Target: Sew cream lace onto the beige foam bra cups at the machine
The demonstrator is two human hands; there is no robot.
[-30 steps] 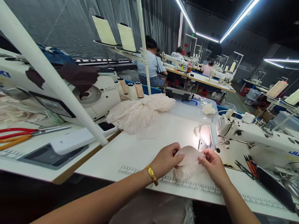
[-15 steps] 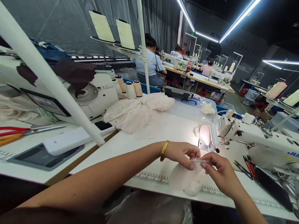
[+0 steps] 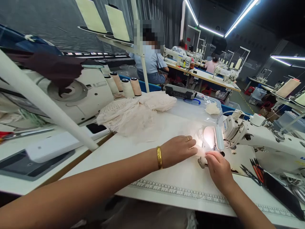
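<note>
Close to the lit needle area of the white sewing machine (image 3: 252, 128), my left hand (image 3: 179, 151) pinches a pale, thin piece of fabric (image 3: 200, 151). It wears a gold bangle and a ring. My right hand (image 3: 220, 171) grips the same fabric from the other side, thumb and fingers pressed together. Much of the fabric is covered by my fingers or washed out by the glare. A small machine lamp (image 3: 218, 138) shines just beyond my fingertips.
A cream lace garment (image 3: 143, 116) is heaped left of the hands, near thread cones (image 3: 128, 88). Black snips (image 3: 251, 175) and a dark phone (image 3: 282, 194) lie at right. A measuring scale (image 3: 176, 190) runs along the front edge. A person (image 3: 149, 60) sits beyond.
Both hands have moved forward, away from the table's front edge, carrying the fabric to the machine's needle area. The view has shifted slightly to the right.
</note>
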